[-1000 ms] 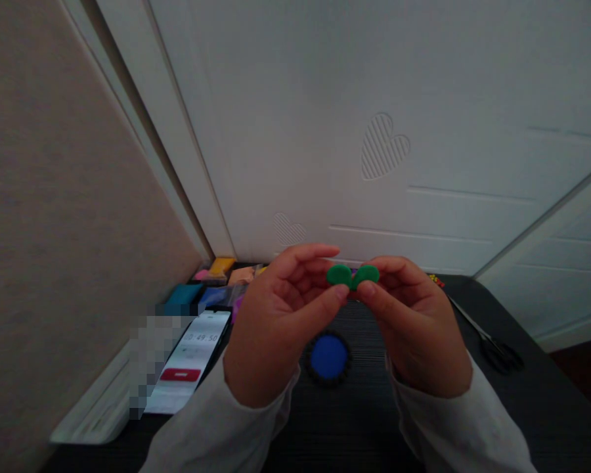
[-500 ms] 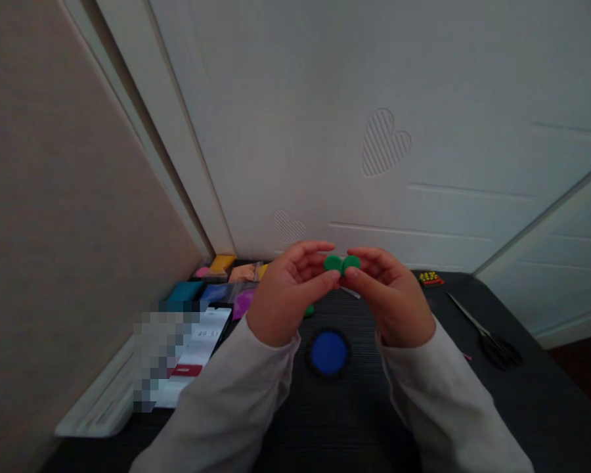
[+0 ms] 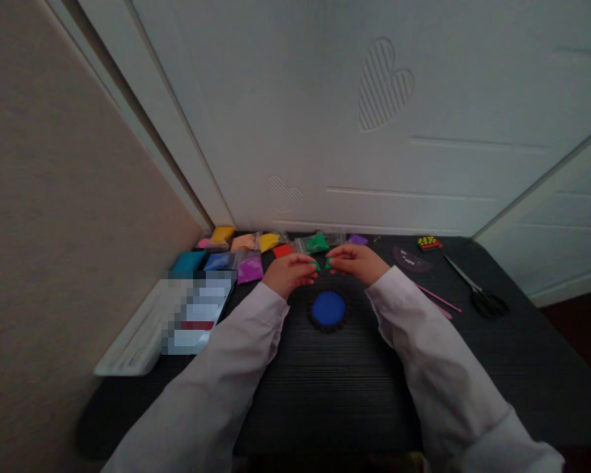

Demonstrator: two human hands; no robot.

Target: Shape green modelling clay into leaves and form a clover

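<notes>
My left hand (image 3: 289, 274) pinches a small piece of green clay (image 3: 316, 265) between thumb and fingertips. Another bit of green clay is held the same way by my right hand (image 3: 358, 262), and a narrow gap separates the two pieces. Just below my hands, on the dark table, lies a blue disc (image 3: 329, 308) set in a dark scalloped rim. Behind my fingers rests a clear bag of green clay (image 3: 318, 243), with a red packet (image 3: 282, 251) close to its left.
More coloured clay bags, including a purple one (image 3: 250, 269), line the back left. A phone (image 3: 209, 309) lies beside a white tray (image 3: 132, 338). Rightward are pink sticks (image 3: 438, 299), a dark half-round piece (image 3: 411, 259), scissors (image 3: 477, 289) and a small yellow-dotted piece (image 3: 429, 244).
The green clay, previously two rounded lobes touching, is now two pieces held apart. Both hands appear farther from me and nearer the table. The view has tilted downward, showing more tabletop.
</notes>
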